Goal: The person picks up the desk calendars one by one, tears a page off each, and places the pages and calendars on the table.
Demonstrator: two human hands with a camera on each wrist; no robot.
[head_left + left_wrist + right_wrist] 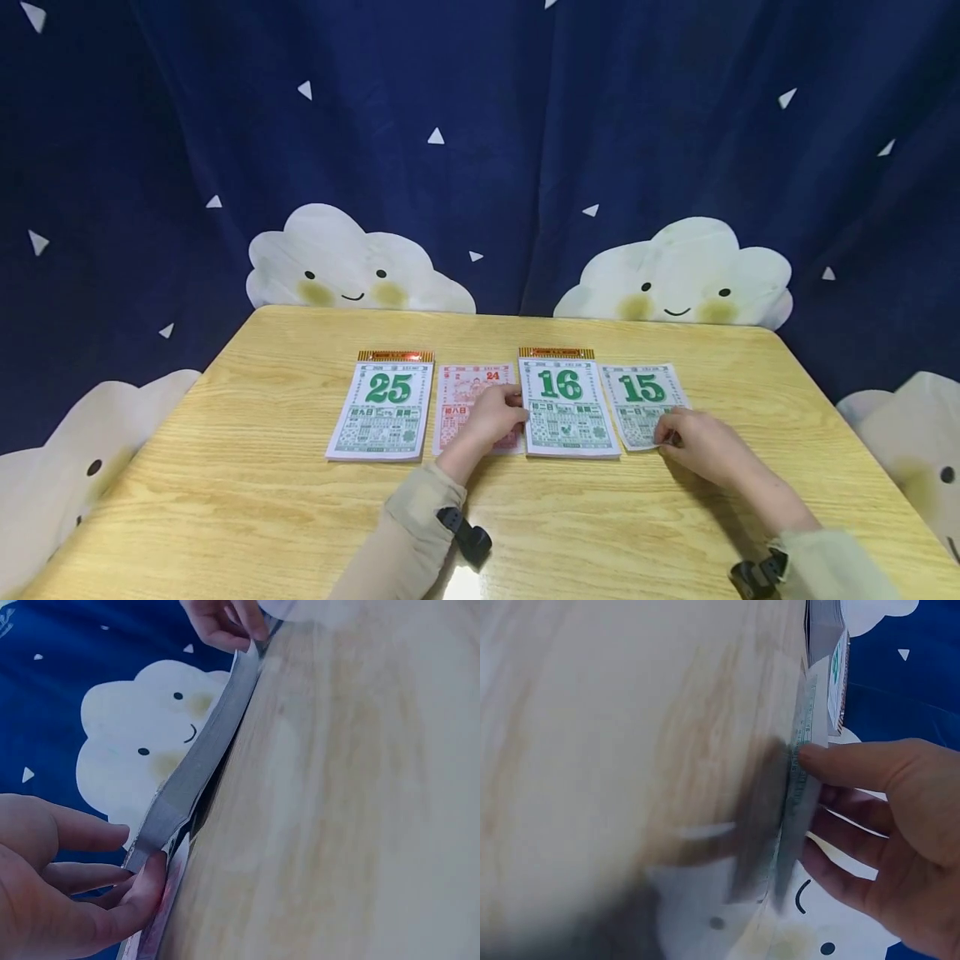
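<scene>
Two thick tear-off calendars lie on the wooden table, one showing a green 25 [388, 389] and the other a green 16 [560, 385]. My left hand [489, 415] grips the left edge of the 16 calendar, thumb near its lower corner [154, 844]. Beneath that hand lies a loose calendar sheet with a red 24 [491, 376], partly covered. To the right, my right hand [705, 446] pinches the lower right corner of a loose sheet with a green 15 [641, 387]. In the right wrist view, the thumb presses the printed side of this sheet [799, 795], fingers behind it.
The wooden table [255, 450] spreads in front of and beside the row of calendars. Behind it hangs a dark blue curtain [495, 167] with white triangles and smiling clouds. Black wrist cameras sit on the left cuff [465, 537] and right cuff [757, 575].
</scene>
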